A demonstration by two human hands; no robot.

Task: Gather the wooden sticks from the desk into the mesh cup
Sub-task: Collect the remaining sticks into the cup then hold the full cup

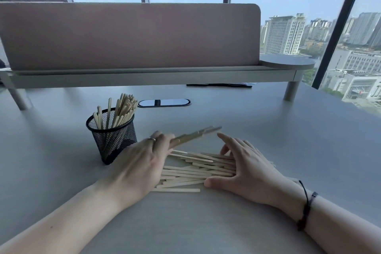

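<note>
The few wooden sticks held by the left hand are motion-blurred, so their count cannot be told; this held bundle runs from the curled fingers up toward the right, its far tips near frame centre. The hand hides the bundle's near ends and the left ends of the loose pile of sticks lying on the desk at lower centre. Those sticks lie mostly left to right, a little fanned. The right hand rests on the pile's right part with fingers spread and nearly straight, gripping nothing and covering the right ends. The black mesh cup stands upright at centre left, just beside the left hand, with sticks leaning up and right inside.
</note>
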